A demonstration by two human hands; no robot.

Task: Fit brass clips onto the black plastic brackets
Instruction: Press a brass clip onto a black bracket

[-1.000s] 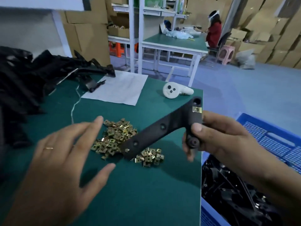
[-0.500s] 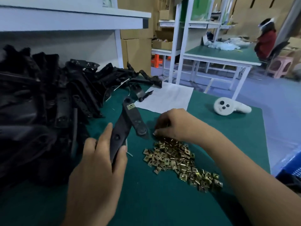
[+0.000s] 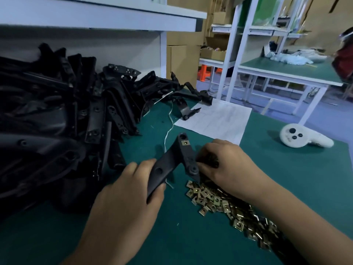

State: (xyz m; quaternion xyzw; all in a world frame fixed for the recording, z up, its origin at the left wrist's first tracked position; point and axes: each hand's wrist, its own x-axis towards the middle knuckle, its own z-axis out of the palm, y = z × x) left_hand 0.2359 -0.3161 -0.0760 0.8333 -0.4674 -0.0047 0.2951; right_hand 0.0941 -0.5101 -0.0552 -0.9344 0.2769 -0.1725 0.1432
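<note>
My left hand grips the long arm of a black plastic bracket, held tilted above the green table. One brass clip sits fitted near the bracket's upper end. My right hand lies with its fingers curled at the far end of the loose brass clip pile, right beside the bracket's short arm. It seems to pinch a clip, though the fingertips are mostly hidden.
A big heap of black brackets fills the table's left side under a white shelf. A sheet of paper, a white string and a white controller lie further back. Another workbench stands behind.
The bracket passed from my right hand to my left, and the view swung left. My right hand dropped onto the clip pile, then drew in against the bracket's short arm.
</note>
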